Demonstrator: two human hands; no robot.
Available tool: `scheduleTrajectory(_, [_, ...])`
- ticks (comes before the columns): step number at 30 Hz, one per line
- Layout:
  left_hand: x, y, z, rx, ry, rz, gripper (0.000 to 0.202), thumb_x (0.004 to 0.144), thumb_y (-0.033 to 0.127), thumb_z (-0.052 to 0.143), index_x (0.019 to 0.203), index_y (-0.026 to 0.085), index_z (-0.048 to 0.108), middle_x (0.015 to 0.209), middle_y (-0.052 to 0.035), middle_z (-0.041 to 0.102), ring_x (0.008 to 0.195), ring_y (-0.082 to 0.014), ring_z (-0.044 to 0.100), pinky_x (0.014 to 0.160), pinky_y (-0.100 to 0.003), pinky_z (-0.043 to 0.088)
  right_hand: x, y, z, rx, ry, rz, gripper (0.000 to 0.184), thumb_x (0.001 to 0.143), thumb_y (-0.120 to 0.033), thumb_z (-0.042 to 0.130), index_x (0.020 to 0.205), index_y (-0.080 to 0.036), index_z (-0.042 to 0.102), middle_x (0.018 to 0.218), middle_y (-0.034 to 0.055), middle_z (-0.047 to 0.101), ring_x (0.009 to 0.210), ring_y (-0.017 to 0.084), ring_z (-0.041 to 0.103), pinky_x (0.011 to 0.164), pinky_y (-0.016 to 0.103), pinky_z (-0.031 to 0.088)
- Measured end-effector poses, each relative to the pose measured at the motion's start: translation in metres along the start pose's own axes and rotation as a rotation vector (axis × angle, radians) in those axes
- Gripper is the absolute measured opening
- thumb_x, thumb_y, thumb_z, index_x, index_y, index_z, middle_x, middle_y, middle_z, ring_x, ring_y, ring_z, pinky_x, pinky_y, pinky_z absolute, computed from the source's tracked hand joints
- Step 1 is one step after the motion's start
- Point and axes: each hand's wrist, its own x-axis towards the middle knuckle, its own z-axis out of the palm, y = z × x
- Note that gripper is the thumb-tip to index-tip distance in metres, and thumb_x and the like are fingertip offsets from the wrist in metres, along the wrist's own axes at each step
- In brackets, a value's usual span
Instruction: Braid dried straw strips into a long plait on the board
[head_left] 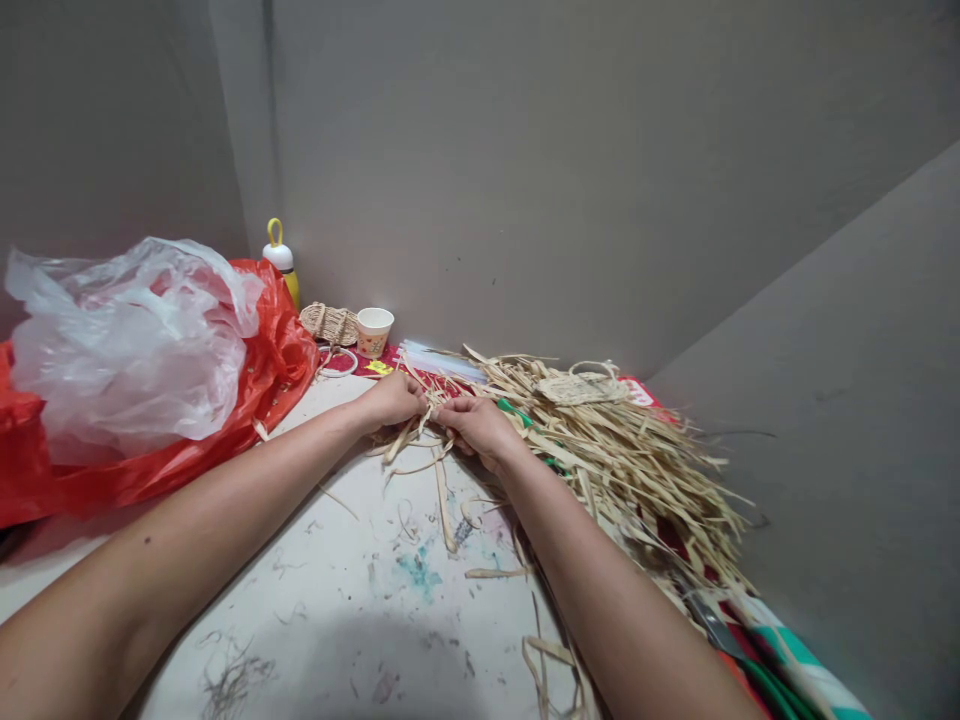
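Note:
Both arms reach forward over the white tabletop, and the two hands meet near its far edge. My left hand (396, 399) is closed in a pinch on pale dried straw strips (429, 405). Close beside it, my right hand (478, 428) pinches the same strips between thumb and fingers. Loose ends hang down below the fingers, and one long strip (444, 505) lies on the table. How the strips join between the fingertips is too small to make out. A large heap of straw (630, 450) spreads just right of my right hand.
A red plastic bag (289, 350) with a clear bag (142, 350) on it fills the left. Along the wall are a yellow bottle (279, 258), a woven straw piece (330, 324), a paper cup (373, 332) and a white ring (338, 361). Straw scraps (551, 650) lie in front.

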Motion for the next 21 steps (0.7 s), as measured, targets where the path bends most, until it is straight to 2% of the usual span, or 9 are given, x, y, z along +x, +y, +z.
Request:
scheduleTrajectory(3, [0.0006, -0.0005, 0.0013, -0.012, 0.013, -0.006, 0.011, 0.067, 0.019, 0.061, 0.059, 0.016, 0.053, 0.042, 0.0061, 0.045, 0.036, -0.0060, 0.036, 0.037, -0.018, 0.024, -0.0007, 0.0000, 0.0021, -0.013, 0.017, -0.013, 0.023, 0.061, -0.031, 0.069, 0.056, -0.017, 0.051, 0.033, -0.0085, 0.043, 0.026, 0.003, 0.026, 0.029, 0.018, 0.014])
scheduleTrajectory(7, [0.0000, -0.0005, 0.0010, -0.050, -0.035, -0.021, 0.012, 0.068, 0.018, 0.060, 0.058, 0.016, 0.053, 0.043, 0.0055, 0.046, 0.037, -0.0059, 0.037, 0.038, -0.018, 0.025, -0.0030, -0.0013, 0.0045, -0.016, 0.027, -0.032, 0.019, 0.061, -0.025, 0.068, 0.056, -0.017, 0.051, 0.033, -0.0090, 0.043, 0.027, 0.003, 0.028, 0.029, 0.017, 0.016])
scheduleTrajectory(12, [0.0007, -0.0005, 0.0004, -0.074, -0.034, -0.030, 0.012, 0.066, 0.017, 0.062, 0.059, 0.015, 0.053, 0.042, 0.0067, 0.045, 0.036, -0.0046, 0.033, 0.038, -0.018, 0.022, -0.0080, -0.0063, -0.0006, 0.011, -0.037, -0.024, 0.015, 0.062, -0.025, 0.065, 0.057, -0.016, 0.054, 0.037, -0.0082, 0.043, 0.028, 0.003, 0.028, 0.030, 0.017, 0.018])
scheduleTrajectory(15, [0.0011, -0.0007, 0.0012, -0.083, -0.032, -0.034, 0.012, 0.066, 0.016, 0.063, 0.060, 0.015, 0.052, 0.043, 0.0074, 0.044, 0.036, -0.0039, 0.033, 0.038, -0.017, 0.022, -0.0094, -0.0084, -0.0041, 0.025, -0.074, -0.008, 0.018, 0.064, -0.028, 0.062, 0.054, -0.016, 0.052, 0.039, -0.0071, 0.044, 0.029, 0.003, 0.028, 0.030, 0.018, 0.020])
scheduleTrajectory(21, [0.0003, -0.0009, 0.0024, -0.063, -0.027, -0.016, 0.008, 0.066, 0.011, 0.059, 0.062, 0.015, 0.053, 0.044, 0.0072, 0.043, 0.036, -0.0044, 0.034, 0.039, -0.017, 0.024, -0.0083, -0.0096, -0.0015, 0.015, -0.032, 0.024, 0.023, 0.067, -0.026, 0.061, 0.052, -0.018, 0.046, 0.037, -0.0088, 0.037, 0.029, 0.003, 0.024, 0.029, 0.018, 0.016])
